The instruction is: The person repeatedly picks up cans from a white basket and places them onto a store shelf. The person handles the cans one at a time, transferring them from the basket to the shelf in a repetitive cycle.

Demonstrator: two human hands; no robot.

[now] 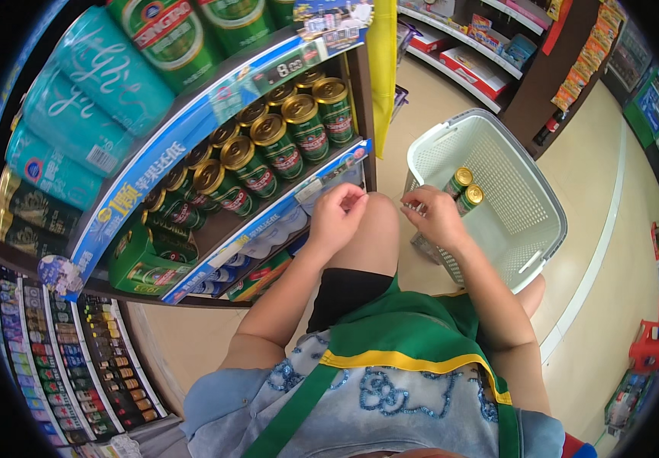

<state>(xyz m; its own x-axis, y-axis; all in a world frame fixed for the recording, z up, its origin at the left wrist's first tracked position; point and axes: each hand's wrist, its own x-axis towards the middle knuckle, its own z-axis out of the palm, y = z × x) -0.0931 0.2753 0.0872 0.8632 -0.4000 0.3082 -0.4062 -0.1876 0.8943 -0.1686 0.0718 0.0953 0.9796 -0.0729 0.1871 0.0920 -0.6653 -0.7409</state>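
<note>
Rows of green Tsingtao beer cans [268, 136] with gold tops stand on a middle shelf at the left. My left hand [343, 210] is over my knee, beside the shelf's front edge, fingers curled with nothing visible in them. At the near rim of a pale plastic basket [512, 189] is my right hand [431, 209], its fingers bent and apart, holding nothing that I can see. Two green cans with gold tops [469, 197] stand together inside the basket, just beyond the right hand.
Large teal packs [114, 74] fill the upper left shelf. An open green carton [152, 257] sits at the near end of the can shelf. A yellow panel [382, 74] borders the rack. Behind the basket stands a brown shelf unit [529, 97]; a red basket [648, 346] is at far right.
</note>
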